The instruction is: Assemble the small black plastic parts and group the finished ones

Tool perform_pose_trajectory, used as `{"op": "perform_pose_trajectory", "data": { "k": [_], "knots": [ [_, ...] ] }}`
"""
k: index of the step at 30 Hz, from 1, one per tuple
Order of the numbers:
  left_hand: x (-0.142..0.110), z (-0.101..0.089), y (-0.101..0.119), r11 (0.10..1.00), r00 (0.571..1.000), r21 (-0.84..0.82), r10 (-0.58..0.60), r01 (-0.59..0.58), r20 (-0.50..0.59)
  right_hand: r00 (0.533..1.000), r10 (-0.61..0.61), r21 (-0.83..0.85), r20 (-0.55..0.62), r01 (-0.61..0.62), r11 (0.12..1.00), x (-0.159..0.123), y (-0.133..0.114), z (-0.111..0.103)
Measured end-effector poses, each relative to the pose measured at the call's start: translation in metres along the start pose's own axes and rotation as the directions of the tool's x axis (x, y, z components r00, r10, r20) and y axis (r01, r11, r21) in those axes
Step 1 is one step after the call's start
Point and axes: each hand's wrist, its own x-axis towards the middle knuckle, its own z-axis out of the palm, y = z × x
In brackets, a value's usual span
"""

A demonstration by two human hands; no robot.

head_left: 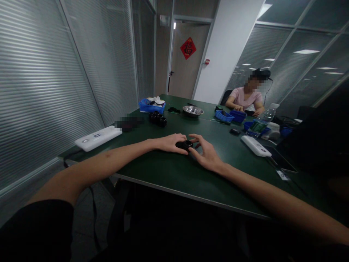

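Note:
A small black piece with a shiny round ring on top (187, 144) rests on the dark green table (163, 167) between my two hands. My left hand (173, 142) is closed on its left side, thumb along the near edge and fingers over the far edge. At the piece's right side is my right hand (205, 151), its thumb and fingers spread apart around it. The thumb tip is close to the piece, and I cannot tell whether it touches. Farther back on the left stand several similar black round pieces (157, 119).
A blue basket (148, 107) and a steel bowl (193, 111) stand at the back. White devices (98, 138) lie on both sides. At right are a water bottle (262, 122), a dark tablet-like slab (280, 159) and blue trays (224, 116). A person (247, 98) sits across.

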Motion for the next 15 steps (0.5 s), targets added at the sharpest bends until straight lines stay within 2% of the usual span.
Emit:
{"op": "perform_pose_trajectory", "data": {
  "k": [15],
  "knots": [
    [-0.0009, -0.0016, 0.0026, 1.000, 1.000, -0.018, -0.025, 0.025, 0.015, 1.000, 0.006, -0.002, 0.029, -0.006, 1.000, -0.0008, -0.0047, -0.0039]
  ]
}}
